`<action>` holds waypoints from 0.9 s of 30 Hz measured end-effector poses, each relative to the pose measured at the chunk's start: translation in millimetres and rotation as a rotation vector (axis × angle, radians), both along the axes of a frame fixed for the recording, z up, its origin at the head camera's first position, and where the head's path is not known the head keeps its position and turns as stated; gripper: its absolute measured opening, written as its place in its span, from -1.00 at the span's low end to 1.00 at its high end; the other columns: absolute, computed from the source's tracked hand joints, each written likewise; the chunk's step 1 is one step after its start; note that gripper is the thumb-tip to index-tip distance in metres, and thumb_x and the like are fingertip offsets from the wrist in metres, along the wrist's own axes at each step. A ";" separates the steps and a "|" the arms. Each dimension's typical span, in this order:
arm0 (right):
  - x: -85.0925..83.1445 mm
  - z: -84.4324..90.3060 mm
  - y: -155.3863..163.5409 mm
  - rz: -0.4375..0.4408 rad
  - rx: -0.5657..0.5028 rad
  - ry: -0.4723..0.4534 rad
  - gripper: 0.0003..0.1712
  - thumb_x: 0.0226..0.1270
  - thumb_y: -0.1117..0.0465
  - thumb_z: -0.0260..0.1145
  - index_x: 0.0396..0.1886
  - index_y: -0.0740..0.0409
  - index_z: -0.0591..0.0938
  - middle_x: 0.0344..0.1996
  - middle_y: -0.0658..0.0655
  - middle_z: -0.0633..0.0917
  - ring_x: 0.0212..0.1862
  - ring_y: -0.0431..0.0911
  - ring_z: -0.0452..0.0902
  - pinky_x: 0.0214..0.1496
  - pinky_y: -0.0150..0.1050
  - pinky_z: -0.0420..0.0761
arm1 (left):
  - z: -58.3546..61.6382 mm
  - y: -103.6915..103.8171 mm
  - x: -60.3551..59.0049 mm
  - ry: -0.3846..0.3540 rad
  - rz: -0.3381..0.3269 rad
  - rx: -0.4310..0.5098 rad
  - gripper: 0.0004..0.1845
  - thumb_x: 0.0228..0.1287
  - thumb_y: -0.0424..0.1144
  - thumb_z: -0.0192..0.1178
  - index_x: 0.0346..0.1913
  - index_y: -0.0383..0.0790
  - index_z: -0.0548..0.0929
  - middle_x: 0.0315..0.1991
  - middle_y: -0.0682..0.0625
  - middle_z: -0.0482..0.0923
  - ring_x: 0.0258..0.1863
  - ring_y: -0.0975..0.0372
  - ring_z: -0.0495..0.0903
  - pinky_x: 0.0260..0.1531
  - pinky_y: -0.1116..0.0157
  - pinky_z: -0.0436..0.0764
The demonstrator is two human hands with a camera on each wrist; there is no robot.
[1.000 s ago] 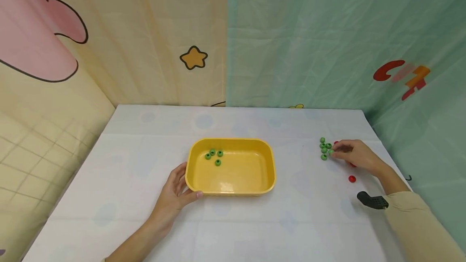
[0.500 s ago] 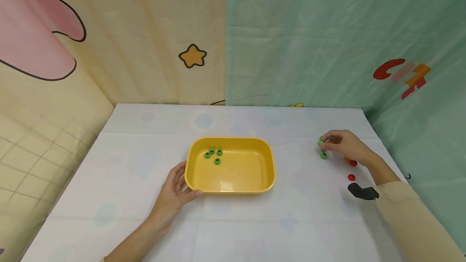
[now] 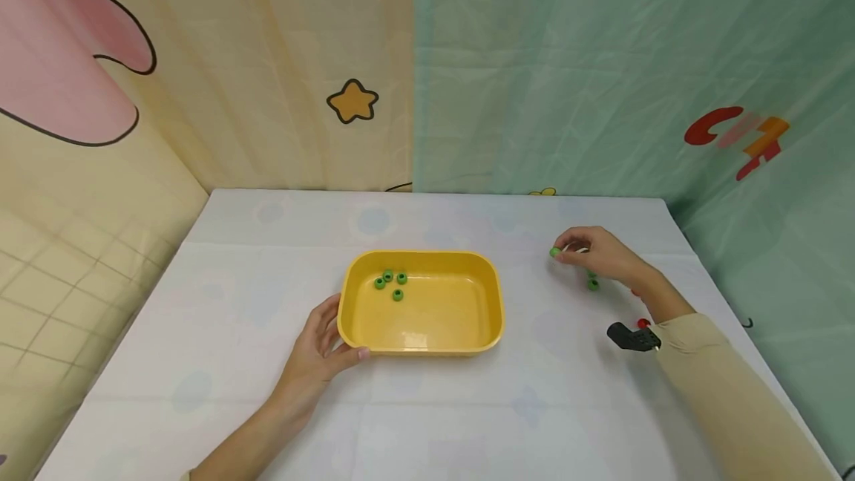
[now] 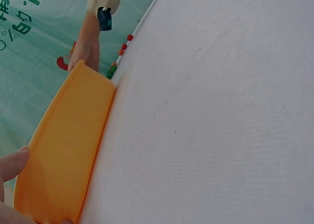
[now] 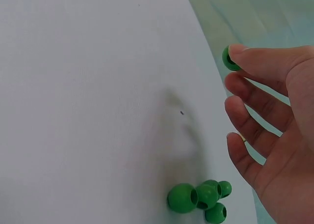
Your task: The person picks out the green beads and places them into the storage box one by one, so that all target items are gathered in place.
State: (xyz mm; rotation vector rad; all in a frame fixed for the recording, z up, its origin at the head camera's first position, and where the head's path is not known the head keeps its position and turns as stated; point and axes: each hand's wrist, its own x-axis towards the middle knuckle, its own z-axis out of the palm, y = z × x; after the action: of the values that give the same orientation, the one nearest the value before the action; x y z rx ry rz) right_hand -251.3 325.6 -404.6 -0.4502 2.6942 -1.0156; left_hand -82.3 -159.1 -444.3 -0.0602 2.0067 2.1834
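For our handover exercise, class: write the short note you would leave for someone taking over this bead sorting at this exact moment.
Left hand holds the near left corner of the yellow tray, steadying it on the table.
Right hand pinches one green bead, lifted off the table, between the bead pile and the tray.
Done: four green beads in the tray.
Left: the held bead is not yet in the tray; more green beads on the table; red beads lie beside them.
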 end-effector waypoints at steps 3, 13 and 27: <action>-2.9 1.7 -10.7 0.003 -0.007 -0.009 -0.79 0.49 0.18 0.37 -0.01 0.20 0.70 -0.06 0.12 0.70 0.06 0.08 0.56 0.08 -0.03 0.59 | 0.5 -0.6 -0.2 -0.007 0.004 -0.002 0.01 0.20 -0.51 0.45 0.60 -0.11 0.07 0.58 0.01 0.10 0.53 0.04 0.17 0.27 0.37 0.51; -10.3 4.6 -40.4 0.096 -0.039 -0.012 -0.79 0.50 0.14 0.38 -0.02 0.16 0.70 -0.06 0.08 0.70 0.04 0.02 0.57 0.09 -0.03 0.63 | 0.0 -1.0 0.2 -0.009 0.001 -0.005 0.01 0.22 -0.49 0.45 0.60 -0.11 0.06 0.58 0.01 0.10 0.54 0.04 0.15 0.28 0.36 0.50; -19.9 14.5 -82.8 0.195 -0.040 -0.009 -0.83 0.44 0.23 0.42 -0.05 0.14 0.70 -0.11 0.04 0.70 -0.03 0.01 0.59 0.15 0.00 0.68 | -1.0 -1.1 0.4 -0.007 0.002 0.011 0.01 0.23 -0.50 0.43 0.61 -0.11 0.05 0.58 0.01 0.10 0.52 0.04 0.17 0.28 0.36 0.50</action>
State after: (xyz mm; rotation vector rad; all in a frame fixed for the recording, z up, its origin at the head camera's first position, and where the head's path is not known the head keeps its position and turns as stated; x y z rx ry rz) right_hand -271.1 242.8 -390.1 -0.6982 2.5653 -1.0138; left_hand -81.9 -160.2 -445.3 -0.0684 1.9917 2.1916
